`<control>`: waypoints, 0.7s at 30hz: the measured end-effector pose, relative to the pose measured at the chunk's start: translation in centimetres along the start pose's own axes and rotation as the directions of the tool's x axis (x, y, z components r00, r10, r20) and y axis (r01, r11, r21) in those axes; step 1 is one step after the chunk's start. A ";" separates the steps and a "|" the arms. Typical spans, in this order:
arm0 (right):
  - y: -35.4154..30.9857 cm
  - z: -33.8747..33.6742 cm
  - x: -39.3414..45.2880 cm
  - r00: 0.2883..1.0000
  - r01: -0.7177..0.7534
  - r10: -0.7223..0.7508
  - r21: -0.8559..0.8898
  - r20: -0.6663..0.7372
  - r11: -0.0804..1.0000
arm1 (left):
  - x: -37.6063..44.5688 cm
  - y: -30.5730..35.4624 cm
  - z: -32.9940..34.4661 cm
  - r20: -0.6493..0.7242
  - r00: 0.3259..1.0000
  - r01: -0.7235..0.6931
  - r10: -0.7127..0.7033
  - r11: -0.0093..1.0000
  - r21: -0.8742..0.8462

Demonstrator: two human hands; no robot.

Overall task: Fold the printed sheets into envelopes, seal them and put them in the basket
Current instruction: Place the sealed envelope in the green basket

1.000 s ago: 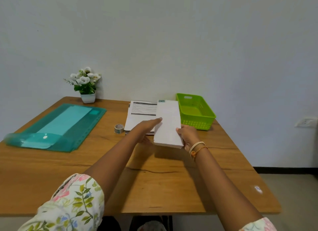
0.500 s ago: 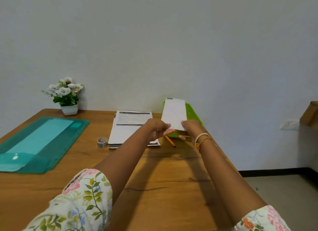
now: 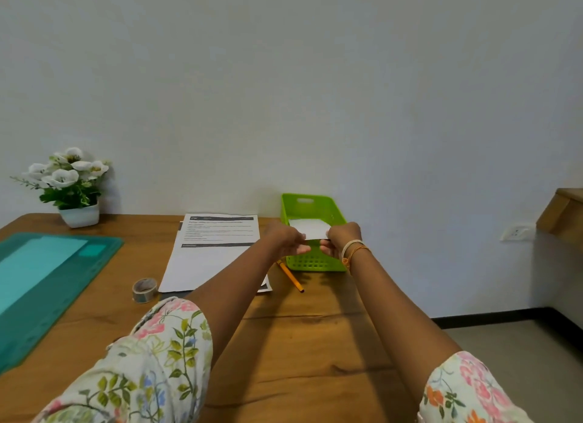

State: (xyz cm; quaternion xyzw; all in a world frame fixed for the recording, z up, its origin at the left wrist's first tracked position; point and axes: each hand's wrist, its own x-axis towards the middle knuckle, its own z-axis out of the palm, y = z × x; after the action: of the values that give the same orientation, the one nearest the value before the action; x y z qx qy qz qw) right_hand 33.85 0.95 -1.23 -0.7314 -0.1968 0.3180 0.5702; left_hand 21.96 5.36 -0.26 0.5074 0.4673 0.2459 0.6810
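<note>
Both your arms reach forward over the tabletop (image 3: 315,343). Your left hand (image 3: 285,239) and right hand (image 3: 342,238) hold the white envelope (image 3: 307,228) between them, each pinching its near edge with curled fingers, one at either corner. The envelope sits over the green basket (image 3: 315,261), its far part inside the rim; whether it touches the basket floor you cannot tell from here. Bangles (image 3: 353,249) on your right wrist. Printed sheets (image 3: 214,252) lie stacked just left of the basket, top sheet with dark header bars. An orange pencil (image 3: 290,276) lies between the stack and the basket, angled toward you. A tape roll (image 3: 144,290) rests near the stack's near left corner. A teal folder (image 3: 47,280) lies well apart on the left side. A potted plant (image 3: 71,186) with white flowers stands at the far left against the wall.
</note>
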 end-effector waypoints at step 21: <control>2.6 2.7 -5.8 0.762 0.463 -0.631 -0.559 -0.145 0.688 | -1.9 -6.5 -4.7 -0.249 0.761 -0.379 0.599 0.722 0.579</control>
State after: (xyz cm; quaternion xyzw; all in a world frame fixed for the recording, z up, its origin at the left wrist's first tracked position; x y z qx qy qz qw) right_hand 27.62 -1.60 -2.76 -0.7988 -0.3856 -0.0563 0.4584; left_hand 16.02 3.65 -5.77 0.7063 0.4937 0.3954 0.3179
